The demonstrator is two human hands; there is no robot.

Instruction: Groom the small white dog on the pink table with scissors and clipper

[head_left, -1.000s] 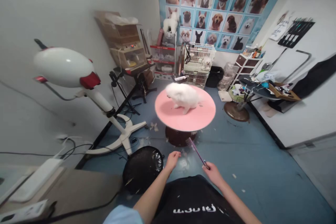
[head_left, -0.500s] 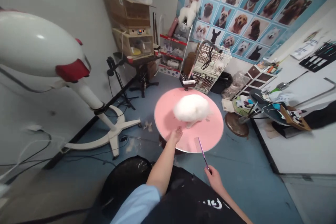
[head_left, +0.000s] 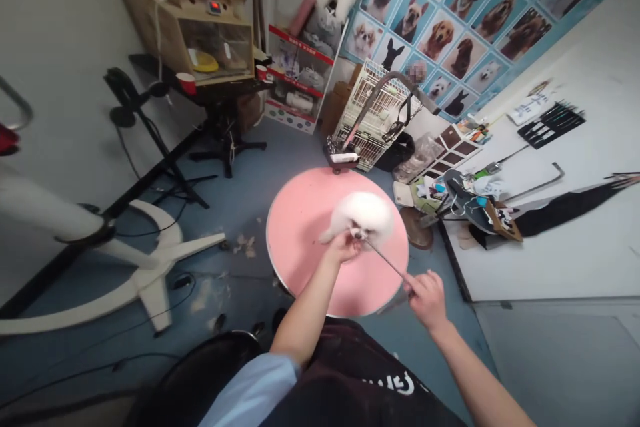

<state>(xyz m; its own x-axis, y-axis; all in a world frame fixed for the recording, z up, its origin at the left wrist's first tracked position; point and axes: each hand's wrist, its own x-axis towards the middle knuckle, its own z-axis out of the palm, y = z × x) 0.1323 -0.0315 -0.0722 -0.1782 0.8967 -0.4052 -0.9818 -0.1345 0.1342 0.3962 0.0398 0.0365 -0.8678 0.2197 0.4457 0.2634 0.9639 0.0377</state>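
Observation:
A fluffy white dog (head_left: 367, 210) is on a round pink table (head_left: 295, 233), its face turned toward me. My left hand (head_left: 344, 248) is at its muzzle, with the fingers closed around the chin. In my right hand (head_left: 427, 298) is a slim grooming comb (head_left: 387, 259), gripped at its near end. The comb's far end reaches the side of the dog's face; whether it touches the fur I cannot tell. Seen edge-on, the comb hides its teeth.
A grooming arm (head_left: 367, 107) with a black loop rises from the table's far edge. Behind it stand white wire cages (head_left: 373, 120). On the left is a white wheeled stand (head_left: 155, 273); at right, a cluttered side table (head_left: 460, 193). A black round object (head_left: 210, 373) sits near my left.
The dog has turned its face toward me. My left hand has moved from the table to its muzzle. My right hand has raised the comb to its face. The view has shifted.

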